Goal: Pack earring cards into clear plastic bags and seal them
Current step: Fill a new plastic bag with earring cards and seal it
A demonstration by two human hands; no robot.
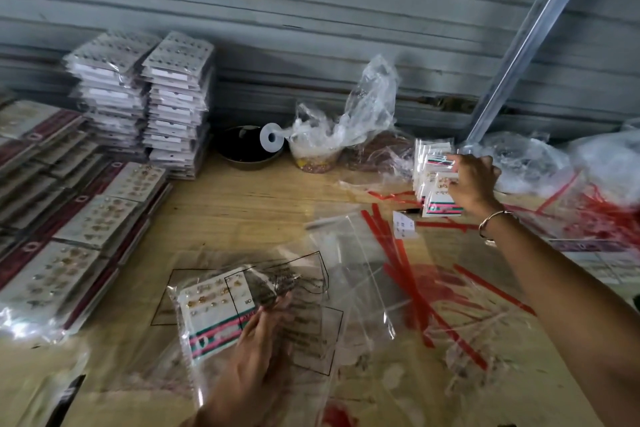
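1. The left hand [256,347], fingers straight, is pressed flat on one bagged earring card [211,319] lying on the near part of the counter [242,211]. The right hand [474,184] is curled round the upright stack of earring cards [436,184] at the far right.
2. If that stack is pulled by one side only, cards could be toppled onto the red strips [408,274] beside it.
3. The slick bag could be slid from under the flat left hand and its flap left unsealed.
4. Counted: two hands, one bagged card, one gripped stack, two tall stacks of packed cards [176,104] at the back left, and one dark bowl [242,149].
5. The empty bags [349,253] and red strips overlap, so no count can be given.
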